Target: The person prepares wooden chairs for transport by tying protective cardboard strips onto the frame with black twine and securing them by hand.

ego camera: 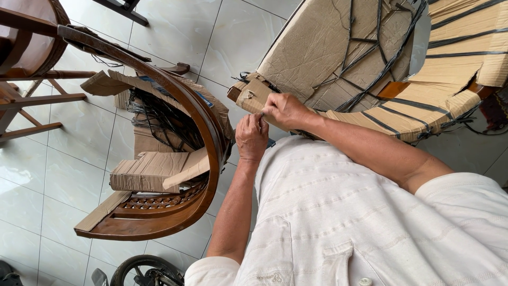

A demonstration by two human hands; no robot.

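Note:
A wooden chair wrapped in brown cardboard and bound with black plastic straps stands in front of me. My right hand is closed on the cardboard-wrapped end of the chair's arm. Just below it, my left hand has its fingers pinched together at the same wrapping. What the fingertips pinch is hidden. My white shirt fills the lower right.
A curved brown wooden chair lies on the white tiled floor at left, with loose cardboard pieces and a tangle of black straps inside it. More wooden furniture stands top left. A wheel shows at the bottom.

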